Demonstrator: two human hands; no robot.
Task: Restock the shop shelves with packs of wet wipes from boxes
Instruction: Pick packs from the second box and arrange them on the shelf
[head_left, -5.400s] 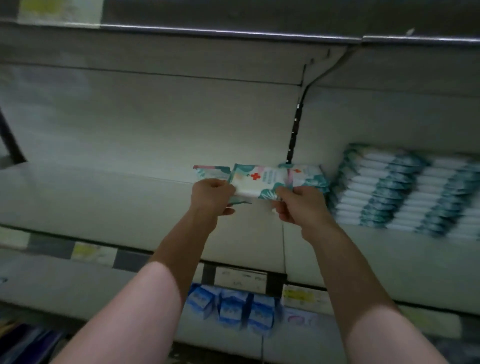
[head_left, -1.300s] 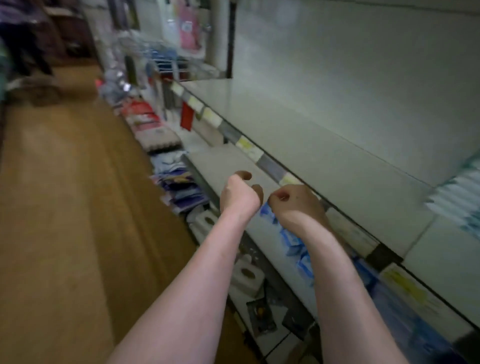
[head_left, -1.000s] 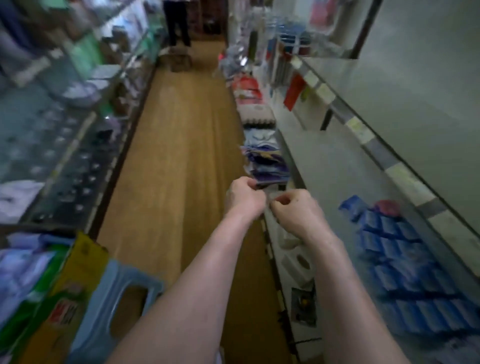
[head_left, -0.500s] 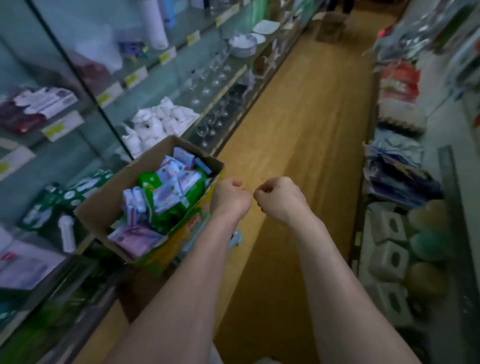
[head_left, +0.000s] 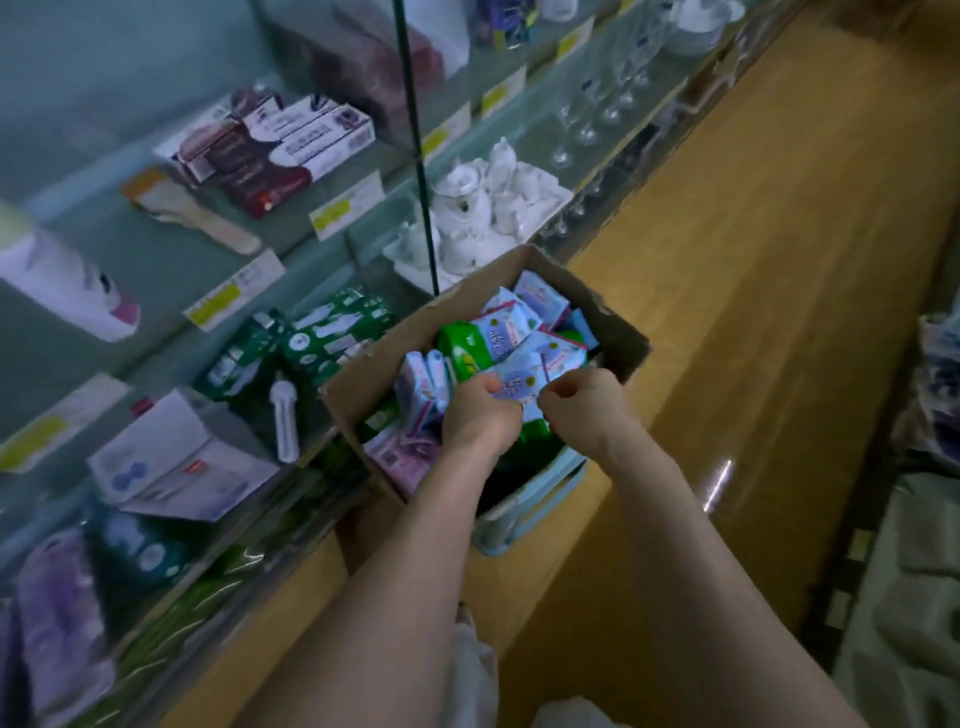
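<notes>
Person's left hand (head_left: 480, 415) & right hand (head_left: 582, 410) are both down in the open cardboard box (head_left: 621, 338). Box sits on a pale blue plastic base (head_left: 524, 512), just beside the glass shelves (head_left: 363, 244) on the left, w/ wood floor (head_left: 779, 260) to the right. Fingers of both hands are curled tight, knuckles up, either side of a pale blue wipes pack (head_left: 514, 387) on top of the heap. Thumbs look to touch it, but can't tell if it's actually pinched. More packs lie loose in the box: green pack (head_left: 462, 348) further in, pink packs (head_left: 397, 457) near-left. Packs prob light, soft & squashy, film wrap likely slick, so best gripped across the flat faces, thumb on top & fingers under, not by the thin end seam. A flat stack of a few could prob go in one grab
</notes>
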